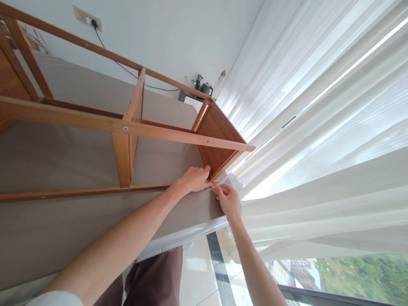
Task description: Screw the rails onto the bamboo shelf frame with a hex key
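Observation:
A wooden shelf unit (178, 135) lies on its side on a grey-covered surface, its open frame of rails and panels facing me. My left hand (195, 178) is closed around the near rail by the right end panel (219, 136), with the thumb side against the corner. Just to its right, my right hand (228, 199) pinches a small, thin metal piece (214, 187) against the outer side of that same corner. The piece's exact kind is too small to make out. Both hands are close together, almost touching.
The grey-covered surface (95, 229) ends at a pale edge in front of me. White curtains (302, 127) hang close on the right, beside a window. Behind are a wall socket (87, 18) with a black cord and a dark kettle (206, 89).

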Available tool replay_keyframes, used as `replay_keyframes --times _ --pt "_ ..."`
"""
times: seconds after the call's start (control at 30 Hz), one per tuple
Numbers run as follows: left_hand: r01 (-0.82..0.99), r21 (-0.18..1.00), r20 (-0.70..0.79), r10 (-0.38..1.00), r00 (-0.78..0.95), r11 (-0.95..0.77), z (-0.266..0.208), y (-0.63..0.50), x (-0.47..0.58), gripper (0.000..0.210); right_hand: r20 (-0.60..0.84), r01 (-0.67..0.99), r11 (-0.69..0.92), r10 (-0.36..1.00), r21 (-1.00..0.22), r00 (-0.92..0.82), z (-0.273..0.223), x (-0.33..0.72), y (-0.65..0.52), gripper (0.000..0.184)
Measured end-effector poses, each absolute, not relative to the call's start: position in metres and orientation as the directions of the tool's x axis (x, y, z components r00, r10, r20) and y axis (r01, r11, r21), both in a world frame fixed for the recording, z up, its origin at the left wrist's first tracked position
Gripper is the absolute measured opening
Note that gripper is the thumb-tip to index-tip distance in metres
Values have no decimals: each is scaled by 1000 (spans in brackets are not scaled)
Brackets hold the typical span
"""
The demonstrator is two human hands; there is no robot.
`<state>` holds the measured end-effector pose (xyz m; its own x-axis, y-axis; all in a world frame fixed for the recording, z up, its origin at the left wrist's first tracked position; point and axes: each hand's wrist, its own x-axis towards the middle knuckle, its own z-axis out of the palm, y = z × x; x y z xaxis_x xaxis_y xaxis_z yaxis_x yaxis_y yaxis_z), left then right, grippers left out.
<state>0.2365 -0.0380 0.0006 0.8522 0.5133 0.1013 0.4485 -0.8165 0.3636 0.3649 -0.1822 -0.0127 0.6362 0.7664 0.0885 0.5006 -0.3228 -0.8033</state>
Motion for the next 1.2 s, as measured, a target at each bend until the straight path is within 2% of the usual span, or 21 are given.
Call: replay_keyframes --times 0.2,0.5,0.7,0.77,0.9,1.03,1.1,1.2 --pt "460 351 100 521 848 -816 -1 -38 238 50 144 537 -304 755 -787 639 -11 362 -190 42" --pt "460 348 97 519 849 -817 3 -39 236 49 270 684 -261 778 -681 567 -16 360 -189 34" --pt "459 359 87 519 851 -813 5 -40 235 49 386 833 -233 802 -501 456 -22 359 -191 39" --pt "458 364 85 519 850 -811 4 -39 235 50 390 839 -241 800 -487 456 -23 357 -191 41" --pt "461 366 84 522 849 -809 3 -39 236 51 351 758 -280 756 -590 552 -20 355 -188 40" --pt "455 361 85 515 853 -814 2 -39 236 51 150 543 -331 735 -772 662 -13 364 -184 40" --pt "452 358 89 512 854 -817 2 -38 236 52 85 494 -331 758 -804 647 -11 371 -183 42" --pt "451 356 94 511 854 -818 1 -38 237 52 80 494 -317 775 -809 628 -10 378 -184 44"
